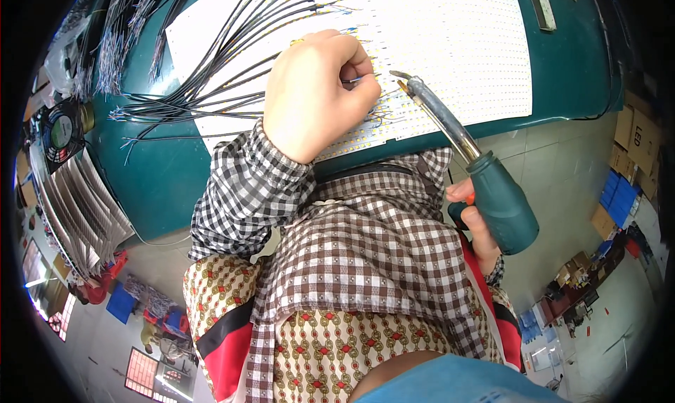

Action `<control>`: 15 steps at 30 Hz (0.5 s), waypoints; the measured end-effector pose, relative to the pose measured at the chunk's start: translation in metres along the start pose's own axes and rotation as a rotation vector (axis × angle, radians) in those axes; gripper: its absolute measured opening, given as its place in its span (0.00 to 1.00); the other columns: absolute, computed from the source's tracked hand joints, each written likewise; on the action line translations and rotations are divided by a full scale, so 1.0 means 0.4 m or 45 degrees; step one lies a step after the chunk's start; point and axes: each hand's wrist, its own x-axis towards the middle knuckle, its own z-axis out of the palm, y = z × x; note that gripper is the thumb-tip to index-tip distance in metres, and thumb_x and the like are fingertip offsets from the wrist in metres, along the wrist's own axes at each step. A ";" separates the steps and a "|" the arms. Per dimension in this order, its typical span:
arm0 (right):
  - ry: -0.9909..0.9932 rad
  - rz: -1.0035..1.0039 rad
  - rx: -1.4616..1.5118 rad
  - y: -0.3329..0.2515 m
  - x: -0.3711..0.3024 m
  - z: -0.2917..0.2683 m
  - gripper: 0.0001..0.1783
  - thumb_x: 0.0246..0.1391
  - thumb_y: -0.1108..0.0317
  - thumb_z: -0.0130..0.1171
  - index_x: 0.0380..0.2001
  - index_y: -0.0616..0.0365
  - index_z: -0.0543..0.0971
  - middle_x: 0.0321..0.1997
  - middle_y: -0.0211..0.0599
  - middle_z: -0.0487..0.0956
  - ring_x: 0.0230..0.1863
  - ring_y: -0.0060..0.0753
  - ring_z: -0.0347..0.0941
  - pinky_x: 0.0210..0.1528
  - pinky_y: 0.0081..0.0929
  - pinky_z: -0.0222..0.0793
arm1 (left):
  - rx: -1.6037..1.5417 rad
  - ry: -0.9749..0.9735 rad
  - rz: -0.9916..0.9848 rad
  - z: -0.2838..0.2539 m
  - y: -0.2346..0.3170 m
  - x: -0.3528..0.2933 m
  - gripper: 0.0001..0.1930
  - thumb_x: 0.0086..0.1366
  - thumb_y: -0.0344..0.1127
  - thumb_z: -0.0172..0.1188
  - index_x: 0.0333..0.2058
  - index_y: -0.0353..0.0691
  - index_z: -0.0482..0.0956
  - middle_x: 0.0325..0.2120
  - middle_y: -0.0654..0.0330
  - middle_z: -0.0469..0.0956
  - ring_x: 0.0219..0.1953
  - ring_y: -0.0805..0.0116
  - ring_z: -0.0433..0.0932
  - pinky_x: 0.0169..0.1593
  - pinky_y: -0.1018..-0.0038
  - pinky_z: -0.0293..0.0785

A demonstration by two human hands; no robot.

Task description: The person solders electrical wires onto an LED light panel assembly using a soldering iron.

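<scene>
My left hand (309,93) is closed in a pinch above the white LED board (464,58), thumb and forefinger on the end of a thin wire. Black cables (232,65) with stripped, coloured ends fan out from the left across the board and pass under this hand. My right hand (478,224) is wrapped round the dark green handle of a soldering gun (503,206), which partly hides its fingers. The gun's metal barrel points up and left. Its tip is over the board, a little right of my left fingertips; whether it touches the board I cannot tell.
The board lies on a green table (155,192). More cable bundles (133,30) hang at the far left, near a small fan (62,130) and a stack of pale panels (81,206). A metal bar (540,5) lies at the back right. Cardboard boxes (636,139) stand beyond the table's right side.
</scene>
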 end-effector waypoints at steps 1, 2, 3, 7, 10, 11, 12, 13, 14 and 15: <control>0.001 0.002 -0.002 0.000 -0.001 -0.002 0.31 0.43 0.75 0.72 0.52 0.73 0.74 0.35 0.41 0.83 0.38 0.32 0.82 0.45 0.30 0.79 | -0.003 -0.001 0.000 0.001 0.001 0.000 0.05 0.48 0.31 0.62 0.19 0.39 0.76 0.18 0.58 0.74 0.24 0.58 0.75 0.30 0.64 0.71; -0.018 0.013 -0.061 0.000 -0.002 -0.005 0.32 0.43 0.75 0.72 0.53 0.73 0.74 0.35 0.40 0.83 0.37 0.31 0.82 0.44 0.29 0.78 | -0.003 -0.008 -0.002 0.001 0.003 0.001 0.05 0.48 0.31 0.62 0.19 0.39 0.76 0.18 0.58 0.74 0.24 0.58 0.75 0.30 0.64 0.71; -0.042 0.024 -0.119 0.000 -0.002 -0.006 0.34 0.42 0.75 0.73 0.54 0.72 0.73 0.34 0.39 0.83 0.36 0.29 0.81 0.44 0.27 0.78 | -0.002 -0.011 -0.006 0.001 0.003 0.001 0.05 0.47 0.31 0.62 0.19 0.39 0.76 0.18 0.58 0.74 0.24 0.57 0.75 0.30 0.64 0.71; -0.008 0.102 -0.081 -0.002 -0.005 0.001 0.34 0.42 0.74 0.74 0.54 0.72 0.73 0.34 0.37 0.83 0.35 0.27 0.81 0.42 0.25 0.77 | 0.029 0.021 0.035 0.004 0.004 -0.002 0.05 0.47 0.31 0.63 0.19 0.39 0.75 0.18 0.58 0.74 0.24 0.57 0.75 0.30 0.63 0.71; 0.015 0.137 -0.072 -0.006 -0.001 0.002 0.34 0.43 0.72 0.74 0.55 0.72 0.73 0.33 0.35 0.83 0.35 0.25 0.81 0.42 0.23 0.77 | 0.007 0.003 0.025 0.003 0.008 0.001 0.05 0.47 0.31 0.62 0.19 0.39 0.75 0.18 0.58 0.74 0.25 0.57 0.75 0.31 0.63 0.71; 0.012 0.120 -0.077 -0.004 0.000 -0.001 0.34 0.43 0.72 0.74 0.54 0.72 0.73 0.32 0.35 0.83 0.35 0.24 0.81 0.42 0.23 0.77 | 0.042 -0.030 0.016 0.001 0.009 0.001 0.04 0.49 0.29 0.62 0.21 0.38 0.76 0.20 0.59 0.74 0.25 0.62 0.74 0.31 0.68 0.71; 0.008 0.102 -0.081 -0.003 0.001 -0.001 0.34 0.44 0.72 0.74 0.54 0.72 0.73 0.32 0.34 0.83 0.35 0.24 0.81 0.42 0.22 0.77 | 0.079 -0.063 0.006 0.000 0.010 0.000 0.04 0.51 0.28 0.63 0.24 0.36 0.77 0.21 0.60 0.74 0.24 0.68 0.73 0.30 0.74 0.70; 0.007 0.103 -0.081 -0.003 0.001 -0.001 0.34 0.44 0.72 0.74 0.54 0.72 0.73 0.32 0.34 0.83 0.35 0.24 0.81 0.42 0.22 0.77 | 0.078 -0.063 0.004 0.002 0.010 0.001 0.04 0.51 0.28 0.63 0.24 0.36 0.77 0.21 0.60 0.74 0.24 0.68 0.73 0.30 0.74 0.70; 0.011 0.110 -0.080 -0.004 0.002 -0.001 0.34 0.44 0.72 0.74 0.54 0.72 0.73 0.32 0.34 0.83 0.35 0.24 0.81 0.42 0.23 0.77 | 0.054 -0.033 0.016 0.005 0.010 0.003 0.04 0.49 0.29 0.62 0.21 0.37 0.76 0.20 0.58 0.74 0.25 0.62 0.74 0.31 0.68 0.71; 0.013 0.116 -0.079 -0.004 0.002 0.000 0.34 0.44 0.72 0.74 0.54 0.72 0.73 0.32 0.34 0.83 0.34 0.24 0.81 0.42 0.23 0.77 | 0.031 -0.002 0.028 0.006 0.010 0.003 0.05 0.47 0.30 0.62 0.19 0.39 0.75 0.18 0.57 0.74 0.25 0.56 0.76 0.32 0.63 0.71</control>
